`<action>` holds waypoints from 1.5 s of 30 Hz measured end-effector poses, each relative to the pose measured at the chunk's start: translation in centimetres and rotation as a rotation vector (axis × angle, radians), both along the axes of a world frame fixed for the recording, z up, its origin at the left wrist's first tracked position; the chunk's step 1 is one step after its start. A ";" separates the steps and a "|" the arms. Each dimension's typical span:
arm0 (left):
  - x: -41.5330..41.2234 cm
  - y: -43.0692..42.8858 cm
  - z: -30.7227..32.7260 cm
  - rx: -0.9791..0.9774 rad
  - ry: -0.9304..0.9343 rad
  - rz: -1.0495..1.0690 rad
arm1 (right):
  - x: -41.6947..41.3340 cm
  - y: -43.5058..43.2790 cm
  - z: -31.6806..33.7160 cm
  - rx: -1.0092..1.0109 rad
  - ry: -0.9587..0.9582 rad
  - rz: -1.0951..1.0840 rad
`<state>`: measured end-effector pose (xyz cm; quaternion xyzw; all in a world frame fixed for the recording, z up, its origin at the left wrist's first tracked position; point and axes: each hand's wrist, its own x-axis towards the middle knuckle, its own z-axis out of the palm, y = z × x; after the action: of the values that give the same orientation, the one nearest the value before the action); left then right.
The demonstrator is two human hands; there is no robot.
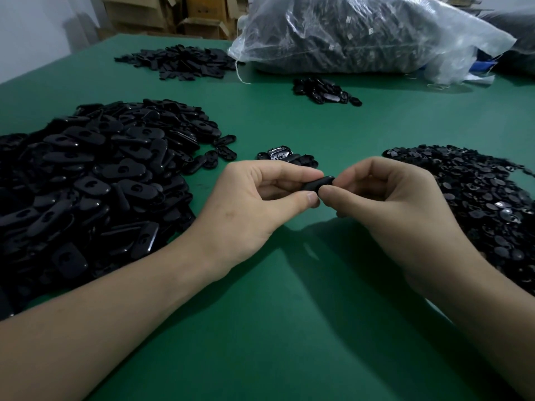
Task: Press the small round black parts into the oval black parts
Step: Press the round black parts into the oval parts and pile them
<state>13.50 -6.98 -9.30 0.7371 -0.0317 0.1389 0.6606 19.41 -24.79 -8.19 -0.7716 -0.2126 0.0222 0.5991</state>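
One oval black part (pixel 318 185) | rounded, edge-on | pinched between left hand (pixel 254 198) and right hand (pixel 385 204)

The single camera rides on the person's head, facing forward and tilted down over the green table (pixel 289 314). Its wide lens takes in both forearms from the bottom corners. The left hand (pixel 254 204) and right hand (pixel 388 209) hold an oval black part (pixel 317 183) close below it, mid-frame. At the far top edge it reaches a clear plastic sack (pixel 362 33) and cardboard boxes (pixel 202 13).
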 end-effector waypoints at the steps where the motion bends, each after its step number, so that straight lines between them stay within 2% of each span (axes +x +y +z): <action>1: 0.0 0.0 0.0 -0.006 0.000 -0.004 | 0.0 -0.1 0.1 0.016 0.027 0.002; 20: -0.1 0.1 0.1 -0.075 -0.018 -0.025 | -0.2 0.1 0.8 0.176 0.163 0.161; 27: 0.0 0.0 0.2 -0.138 -0.081 0.036 | -0.6 0.5 0.4 0.300 0.395 0.210; 34: -0.1 0.1 0.0 -0.035 -0.151 0.055 | -0.8 0.9 0.2 0.402 0.517 0.234; 45: -0.7 -0.4 0.2 0.305 -0.276 0.222 | -1.0 1.0 0.5 0.468 0.599 0.254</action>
<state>12.84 -7.36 -9.10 0.8014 -0.0612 0.3038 0.5116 18.39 -23.83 -7.74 -0.5414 -0.1216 0.2710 0.7865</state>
